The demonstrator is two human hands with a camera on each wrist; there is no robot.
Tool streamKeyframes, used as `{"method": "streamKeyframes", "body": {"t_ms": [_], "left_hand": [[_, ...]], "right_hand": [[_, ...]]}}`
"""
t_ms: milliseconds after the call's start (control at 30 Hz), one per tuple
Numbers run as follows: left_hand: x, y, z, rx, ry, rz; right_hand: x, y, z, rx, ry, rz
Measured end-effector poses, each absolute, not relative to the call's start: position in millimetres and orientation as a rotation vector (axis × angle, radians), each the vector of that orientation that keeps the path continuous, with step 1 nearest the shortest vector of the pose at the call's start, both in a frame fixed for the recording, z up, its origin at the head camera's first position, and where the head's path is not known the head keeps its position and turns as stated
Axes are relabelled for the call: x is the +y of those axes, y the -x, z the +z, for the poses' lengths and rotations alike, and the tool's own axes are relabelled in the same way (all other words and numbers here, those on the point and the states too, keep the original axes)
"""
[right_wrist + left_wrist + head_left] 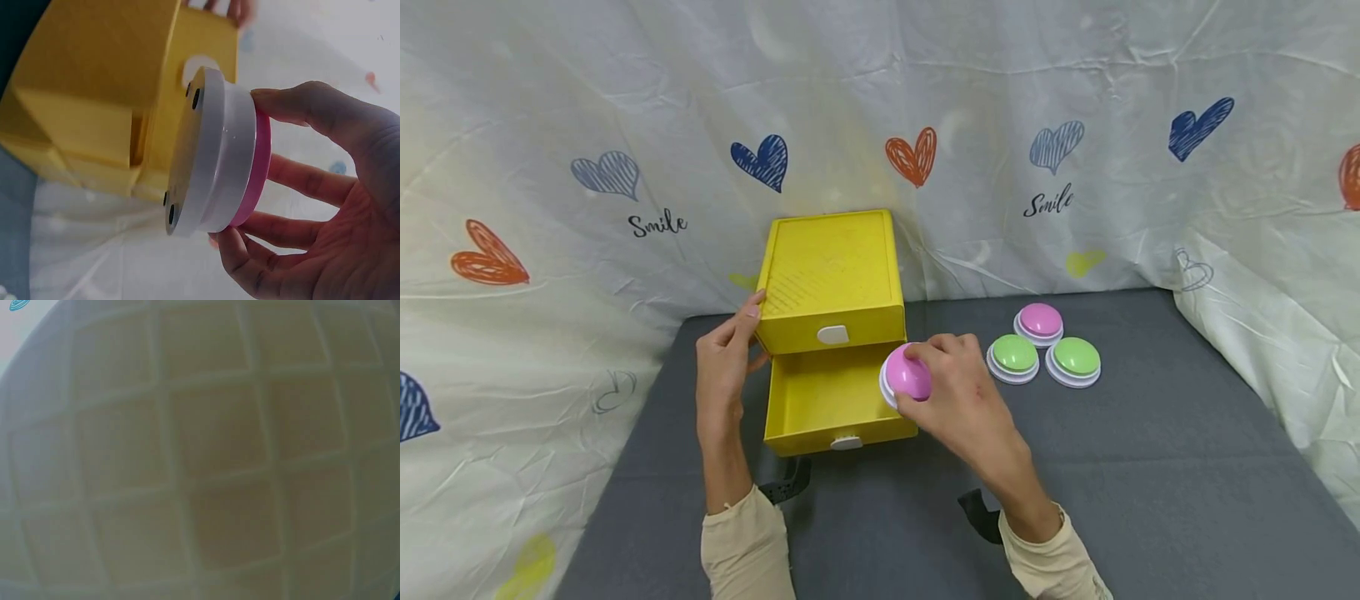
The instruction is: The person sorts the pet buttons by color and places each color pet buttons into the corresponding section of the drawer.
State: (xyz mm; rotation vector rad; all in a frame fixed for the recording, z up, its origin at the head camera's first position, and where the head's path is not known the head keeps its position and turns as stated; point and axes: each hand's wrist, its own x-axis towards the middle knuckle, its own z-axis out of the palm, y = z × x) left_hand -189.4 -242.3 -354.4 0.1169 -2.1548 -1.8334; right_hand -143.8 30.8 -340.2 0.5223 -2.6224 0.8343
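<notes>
Your right grip pinches a tilted pink button, so clipping the open drawer could knock it loose, though I can't tell whether your left grip holds anything.

Head view: looks forward and down from above, taking in the left hand, right hand, yellow drawer box and curtain. Right wrist view: close, turned sideways, looking along that hand to the pink button; shares button and box with the head view. Left wrist view: almost filled by a very near, blurred, gridded surface.
</notes>
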Motion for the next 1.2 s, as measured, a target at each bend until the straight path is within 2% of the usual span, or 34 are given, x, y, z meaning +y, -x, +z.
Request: {"method": "streamKeyframes", "body": {"t_ms": [667,1200], "left_hand": [[-241,186,-349,-2.183,-0.164,-1.844],[-241,185,-349,-2.142,-0.131,-1.891]], "right_hand": [[-63,168,-349,-2.808,-0.943,0.713],[-90,178,-364,-2.813,-1.111,0.697]]}}
